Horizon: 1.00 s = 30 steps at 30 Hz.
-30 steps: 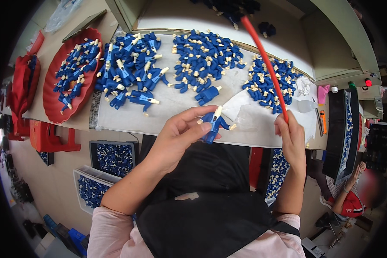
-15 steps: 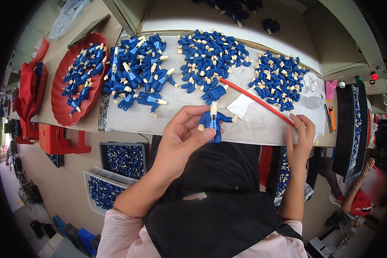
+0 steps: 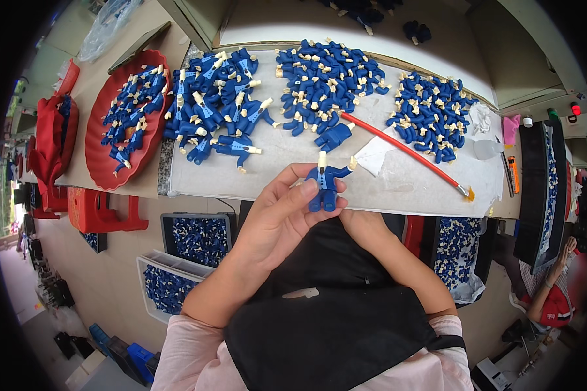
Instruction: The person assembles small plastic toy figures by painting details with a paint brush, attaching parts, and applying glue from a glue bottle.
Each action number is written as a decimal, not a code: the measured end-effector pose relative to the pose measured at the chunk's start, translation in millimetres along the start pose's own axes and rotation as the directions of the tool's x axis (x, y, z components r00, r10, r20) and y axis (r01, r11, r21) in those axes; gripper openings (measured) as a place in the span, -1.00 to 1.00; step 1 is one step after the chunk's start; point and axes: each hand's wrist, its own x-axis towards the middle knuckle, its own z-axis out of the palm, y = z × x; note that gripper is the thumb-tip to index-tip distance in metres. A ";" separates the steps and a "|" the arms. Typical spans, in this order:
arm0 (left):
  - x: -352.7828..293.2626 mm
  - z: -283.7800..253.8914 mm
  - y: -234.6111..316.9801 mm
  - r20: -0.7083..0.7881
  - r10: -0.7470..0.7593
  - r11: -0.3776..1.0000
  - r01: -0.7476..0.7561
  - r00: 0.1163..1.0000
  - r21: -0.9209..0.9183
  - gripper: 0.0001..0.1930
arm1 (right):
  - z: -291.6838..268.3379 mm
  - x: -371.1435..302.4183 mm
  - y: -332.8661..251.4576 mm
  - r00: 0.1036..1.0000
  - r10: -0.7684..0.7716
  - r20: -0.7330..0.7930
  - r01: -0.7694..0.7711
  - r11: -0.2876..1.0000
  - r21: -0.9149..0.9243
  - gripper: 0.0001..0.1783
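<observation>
My left hand (image 3: 282,205) is closed around a small toy figure body (image 3: 325,182) in a blue suit, with a cream neck stub. The figure stands upright over the table's front edge, one arm sticking out to the right with its cream hand raised; my thumb covers the other side. My right hand (image 3: 362,225) is just below and right of the figure, its fingers mostly hidden behind my left hand and the table edge. Beyond the figure lies another blue body part (image 3: 333,135). A red-handled paintbrush (image 3: 407,148) rests on the table, yellowish bristles toward the right.
Assembled bodies (image 3: 205,107) are heaped at left, with blue parts (image 3: 329,78) in the middle and blue arms (image 3: 430,114) at right. A red scalloped tray (image 3: 96,159) stands far left. A translucent bottle (image 3: 488,150) and an orange-black pen (image 3: 514,174) lie right. Parts bins stand below.
My right hand has left the brush and moved left, close under the figure. The brush now lies free. The figure has tilted slightly in my left hand, its outstretched arm higher.
</observation>
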 end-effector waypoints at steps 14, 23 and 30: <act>7.6 7.3 -12.7 -0.019 0.110 0.946 -0.099 0.994 0.308 -0.65 | -106.2 30.1 -3.8 0.962 -0.213 -0.170 0.148 0.933 -0.328 -0.69; 27.4 -0.5 -27.5 0.107 0.305 0.796 -0.315 0.946 0.517 -0.64 | -94.2 39.5 -50.6 0.968 0.194 -0.160 -0.098 0.877 0.471 -0.70; 31.9 -1.0 -31.7 0.137 0.407 0.615 -0.382 0.903 0.690 -0.65 | -85.4 49.4 -50.3 0.941 0.291 -0.171 -0.213 0.905 0.368 -0.84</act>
